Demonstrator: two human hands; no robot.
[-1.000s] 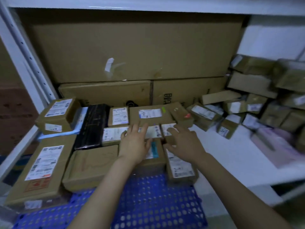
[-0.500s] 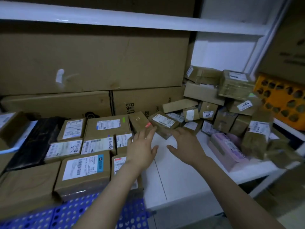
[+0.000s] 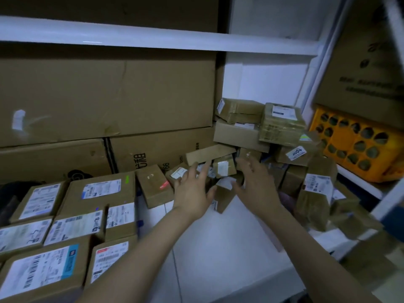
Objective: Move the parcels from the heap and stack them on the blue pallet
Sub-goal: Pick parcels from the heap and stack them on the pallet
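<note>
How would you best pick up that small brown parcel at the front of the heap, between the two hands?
Grip the small brown parcel by its two side faces, coming from the front. It leans at the foot of the heap, its near faces free above the white shelf, and the open left hand and right hand flank it. Parcels behind may rest on it, so lift slowly.

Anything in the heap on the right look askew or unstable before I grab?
The heap is a loose jumble: a long flat box lies tilted under a bigger carton, and the tape-wrapped parcel on top sits skewed. Nothing looks spilled.
</note>
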